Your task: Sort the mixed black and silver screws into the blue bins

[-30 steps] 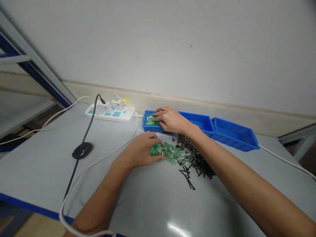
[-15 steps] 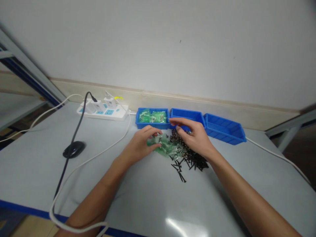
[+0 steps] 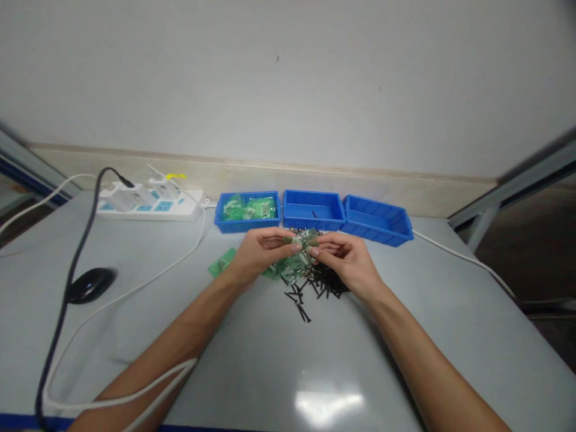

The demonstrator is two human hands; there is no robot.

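Between the fingertips of both hands is a small clear green-tinted plastic bag (image 3: 308, 235); its contents are hard to make out. My left hand (image 3: 257, 255) pinches its left side, thumb toward me. My right hand (image 3: 350, 259) pinches the right side with thumb and fingers. Just below lie more green-tinted bags (image 3: 292, 268) with silvery screws, partly covered by my hands. Under and beside my right hand spreads a heap of dark screws (image 3: 330, 282), a few loose toward me. Another green bag (image 3: 221, 263) rests left of my left hand.
Along the wall stand a blue bin (image 3: 247, 227) with green bags, a middle blue bin (image 3: 314, 223) with one small dark piece, and a right blue bin (image 3: 382, 234). At left are a power strip (image 3: 180, 210), a black mouse (image 3: 92, 285) and cables (image 3: 85, 240).
My right hand has come down from near the middle bin to the bag at my left fingertips and closed on it. The view has shifted right. A green bag now shows left of my left hand.
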